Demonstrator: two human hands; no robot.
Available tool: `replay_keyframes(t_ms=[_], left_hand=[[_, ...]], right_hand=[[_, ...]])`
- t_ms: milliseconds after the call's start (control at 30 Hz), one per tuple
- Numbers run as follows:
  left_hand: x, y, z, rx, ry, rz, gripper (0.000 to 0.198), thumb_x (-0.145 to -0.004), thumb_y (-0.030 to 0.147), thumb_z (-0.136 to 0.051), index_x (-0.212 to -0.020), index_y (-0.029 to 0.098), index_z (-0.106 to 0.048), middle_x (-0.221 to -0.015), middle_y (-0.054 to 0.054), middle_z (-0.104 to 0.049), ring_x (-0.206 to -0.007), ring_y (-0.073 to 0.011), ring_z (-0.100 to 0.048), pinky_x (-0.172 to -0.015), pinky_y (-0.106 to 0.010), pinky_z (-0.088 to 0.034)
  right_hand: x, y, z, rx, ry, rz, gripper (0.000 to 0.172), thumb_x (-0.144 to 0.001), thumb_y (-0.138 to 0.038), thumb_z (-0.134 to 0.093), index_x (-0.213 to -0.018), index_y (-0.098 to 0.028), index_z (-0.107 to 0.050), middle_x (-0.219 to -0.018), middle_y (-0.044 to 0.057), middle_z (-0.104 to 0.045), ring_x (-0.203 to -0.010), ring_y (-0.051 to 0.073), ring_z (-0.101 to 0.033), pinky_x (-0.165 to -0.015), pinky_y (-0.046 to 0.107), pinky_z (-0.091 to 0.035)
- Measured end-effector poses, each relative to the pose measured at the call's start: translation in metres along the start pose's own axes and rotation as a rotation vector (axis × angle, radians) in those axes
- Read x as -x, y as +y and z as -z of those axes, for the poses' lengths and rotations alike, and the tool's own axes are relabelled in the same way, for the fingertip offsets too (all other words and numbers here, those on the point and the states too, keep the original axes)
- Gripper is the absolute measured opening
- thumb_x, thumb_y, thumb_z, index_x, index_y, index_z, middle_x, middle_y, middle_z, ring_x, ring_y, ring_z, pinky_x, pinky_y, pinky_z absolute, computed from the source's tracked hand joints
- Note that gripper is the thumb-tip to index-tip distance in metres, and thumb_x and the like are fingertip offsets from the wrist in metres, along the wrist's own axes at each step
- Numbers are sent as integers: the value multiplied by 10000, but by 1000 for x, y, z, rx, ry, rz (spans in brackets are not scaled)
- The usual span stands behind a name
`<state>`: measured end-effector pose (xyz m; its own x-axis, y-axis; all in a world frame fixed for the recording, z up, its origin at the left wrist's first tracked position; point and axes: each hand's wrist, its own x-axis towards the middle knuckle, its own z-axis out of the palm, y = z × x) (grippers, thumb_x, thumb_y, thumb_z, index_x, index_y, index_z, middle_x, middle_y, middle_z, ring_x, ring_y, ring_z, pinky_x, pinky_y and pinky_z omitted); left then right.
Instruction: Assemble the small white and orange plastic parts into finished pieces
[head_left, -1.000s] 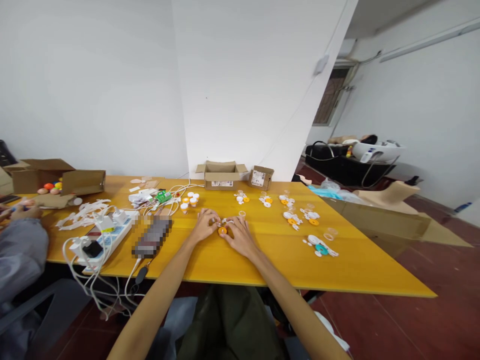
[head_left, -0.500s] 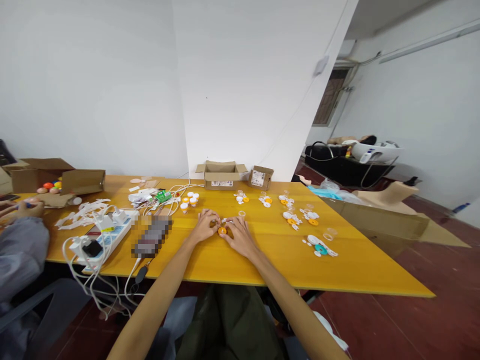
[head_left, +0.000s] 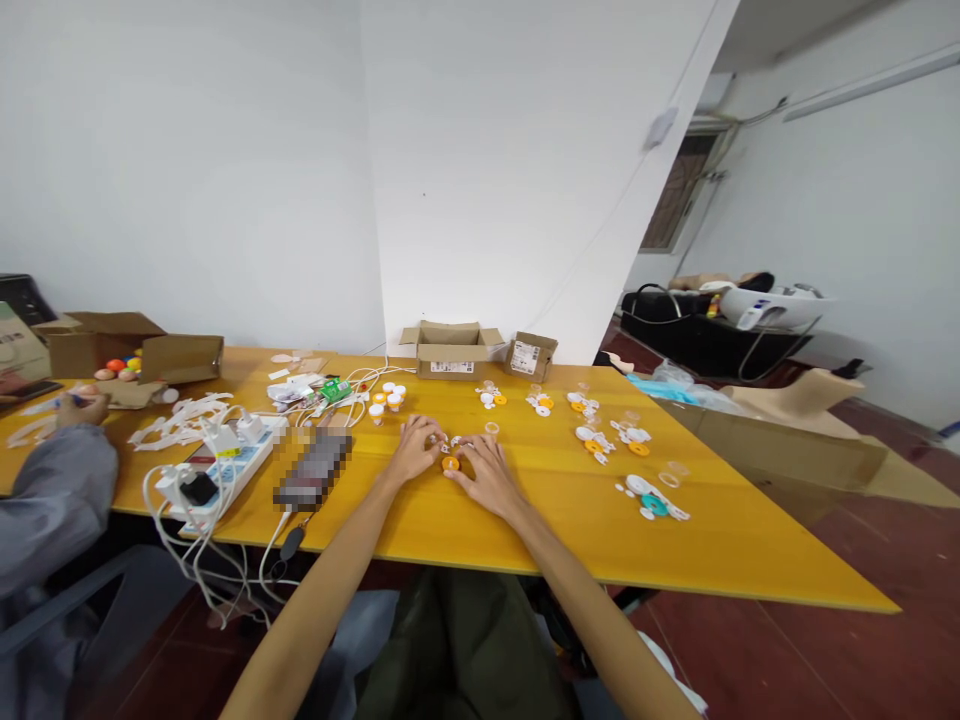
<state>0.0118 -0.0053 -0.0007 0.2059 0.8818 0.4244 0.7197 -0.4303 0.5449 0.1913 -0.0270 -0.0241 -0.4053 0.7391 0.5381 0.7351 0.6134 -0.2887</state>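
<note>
An orange round plastic piece (head_left: 450, 464) lies on the yellow table between my hands. My right hand (head_left: 486, 474) has its thumb and fingers curled round the right side of this piece. At its left, my left hand (head_left: 416, 450) is bent in a pinch, its fingertips by small white parts (head_left: 444, 442); what it holds is too small to make out. Just beyond my fingers lies a clear ring (head_left: 492, 428). Several white-capped small containers (head_left: 378, 414) stand to the left, some with orange bands.
Groups of white, orange and clear parts (head_left: 592, 440) lie to the right, one with a teal disc (head_left: 655, 505). Two cardboard boxes (head_left: 448, 362) stand at the back. On the left are a power strip (head_left: 232, 480), cables, a blurred-out device (head_left: 313, 470) and a co-worker's sleeve (head_left: 60, 490).
My left fingertips have drawn slightly away from the orange piece, while my right hand stays at it. The whole view has shifted a little, so things appear farther right.
</note>
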Motion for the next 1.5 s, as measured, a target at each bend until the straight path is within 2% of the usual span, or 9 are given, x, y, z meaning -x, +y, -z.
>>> replay_keyframes(t_ms=[167,333,567,800,1000,1167,1300,1500], left_hand=[[-2,-5,0,-6,75,44,152,-825,160,-571,-846,248,-693,-945,-44,-638,-1025,-246,-520,-921,-422,-399],[-4,-10,-1,-20,125,90,176,-811,126,-560,-872,239,-681,-949,-44,-628,-1022,-243,-546,-924,-415,-412],[-4,-17,-4,-26,115,90,197,-805,129,-565,-913,243,-682,-964,-43,-626,-1030,-241,-554,-946,-417,-416],[-4,-18,-5,-27,63,45,183,-817,144,-567,-885,254,-697,-946,-44,-631,-1014,-242,-552,-942,-423,-416],[-3,-13,-5,-24,8,30,198,-781,110,-565,-840,246,-697,-996,-45,-630,-1048,-247,-544,-946,-422,-410],[-2,-9,-3,-11,-8,29,239,-746,79,-560,-840,251,-697,-1012,-43,-622,-1077,-252,-528,-961,-423,-400],[-1,-4,-3,-24,-59,24,159,-761,125,-617,-831,243,-699,-1058,-47,-619,-1091,-254,-515,-972,-422,-389],[0,-2,-2,-75,-63,29,214,-748,69,-608,-840,241,-697,-1067,-41,-619,-1087,-237,-512,-957,-388,-391]], right_hand=[[0,3,-2,-17,34,-30,123,-924,-283,-541,-976,-250,-647,-1128,70,-645,-1112,260,-535,-901,393,-425],[0,9,-6,28,126,-86,252,-959,-240,-425,-1006,-266,-671,-1130,81,-633,-1093,269,-522,-876,402,-424],[1,15,-13,122,140,-131,310,-939,-208,-422,-1077,-288,-688,-1351,121,-517,-1222,330,-432,-959,515,-367],[2,21,-19,176,185,-140,303,-887,-130,-451,-1019,-283,-677,-1343,120,-535,-1238,327,-424,-935,528,-383],[0,15,-13,174,120,-199,301,-891,-100,-425,-1000,-246,-665,-1377,135,-518,-1281,332,-413,-970,543,-360],[0,13,-13,199,126,-136,380,-869,-49,-387,-1020,-243,-677,-1347,133,-555,-1286,326,-417,-975,538,-357],[-2,14,-15,222,104,-73,442,-850,-33,-407,-1110,-271,-672,-1346,116,-563,-1256,314,-441,-973,511,-360],[-11,12,-11,295,33,-50,402,-871,-62,-432,-1145,-243,-665,-1356,132,-551,-1240,299,-445,-978,486,-349]])
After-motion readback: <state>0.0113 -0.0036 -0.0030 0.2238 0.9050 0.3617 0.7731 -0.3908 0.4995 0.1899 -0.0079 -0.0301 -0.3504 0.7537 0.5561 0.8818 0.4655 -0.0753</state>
